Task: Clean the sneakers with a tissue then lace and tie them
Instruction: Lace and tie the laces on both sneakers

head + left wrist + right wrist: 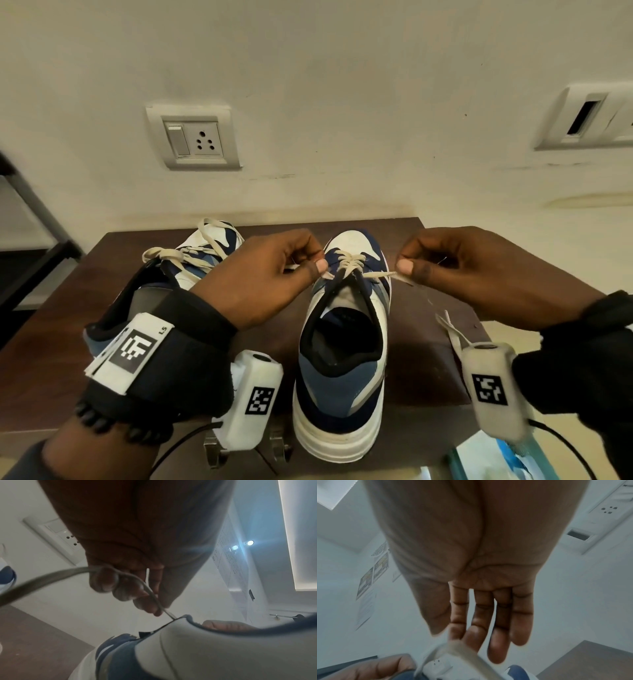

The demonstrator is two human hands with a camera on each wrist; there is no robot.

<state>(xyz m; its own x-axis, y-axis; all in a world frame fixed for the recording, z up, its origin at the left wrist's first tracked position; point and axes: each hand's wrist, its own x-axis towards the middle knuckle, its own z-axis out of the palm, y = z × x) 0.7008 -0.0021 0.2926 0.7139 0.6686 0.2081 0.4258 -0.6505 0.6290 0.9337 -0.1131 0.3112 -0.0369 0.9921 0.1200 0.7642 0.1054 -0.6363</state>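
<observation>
1. Two hands pinching lace point(378, 275) ends: left hand point(270, 270), right hand point(455, 270).
2. Lacing step; sneaker point(342, 342) mid-desk, heel at near edge.
3. Next, probably: pull even, thread upper eyelets, then tie.

Left hand point(270, 270), right hand point(455, 270) raised, thumb-and-forefinger pinching, wrists apart.
</observation>
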